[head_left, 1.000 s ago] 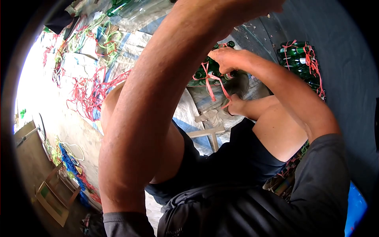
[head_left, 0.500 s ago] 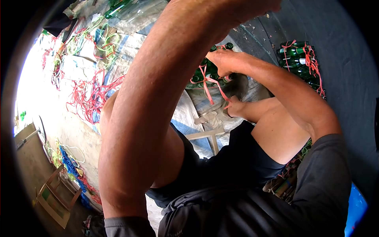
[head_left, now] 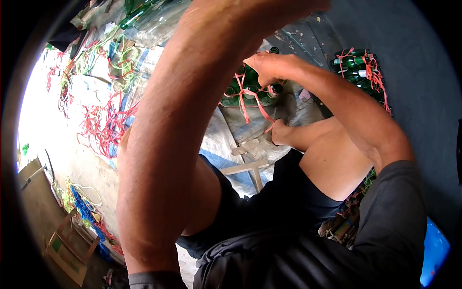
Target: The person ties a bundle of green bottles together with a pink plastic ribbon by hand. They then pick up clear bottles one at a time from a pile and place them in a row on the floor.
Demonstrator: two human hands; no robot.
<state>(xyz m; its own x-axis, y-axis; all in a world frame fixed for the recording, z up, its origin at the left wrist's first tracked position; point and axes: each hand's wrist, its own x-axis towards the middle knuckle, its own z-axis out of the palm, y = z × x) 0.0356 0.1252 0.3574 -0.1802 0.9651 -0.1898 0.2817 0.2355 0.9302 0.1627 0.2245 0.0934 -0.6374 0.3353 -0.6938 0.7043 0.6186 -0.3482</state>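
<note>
A bundle of green glass bottles (head_left: 249,95) stands in front of me, tied with pink plastic string (head_left: 248,92) knotted in a bow shape with loose ends hanging. My right hand (head_left: 267,66) is on top of the bottle necks, its fingers curled and partly hidden behind my left forearm. What they hold is hidden. My left arm reaches across the view above the bundle. At the top edge, my left hand (head_left: 310,6) is mostly cut off and its fingers do not show.
Another tied bundle of green bottles (head_left: 358,70) lies at the right. Tangled pink string (head_left: 103,123) and green string (head_left: 126,62) lie on the sheeting at the left. More green bottles (head_left: 137,14) are at the upper left. A wooden frame (head_left: 72,245) stands at the lower left.
My right hand has shifted a little left and up over the bottles, uncovering a bottle neck beside it. My left hand has also moved slightly left. The whole view has shifted slightly.
</note>
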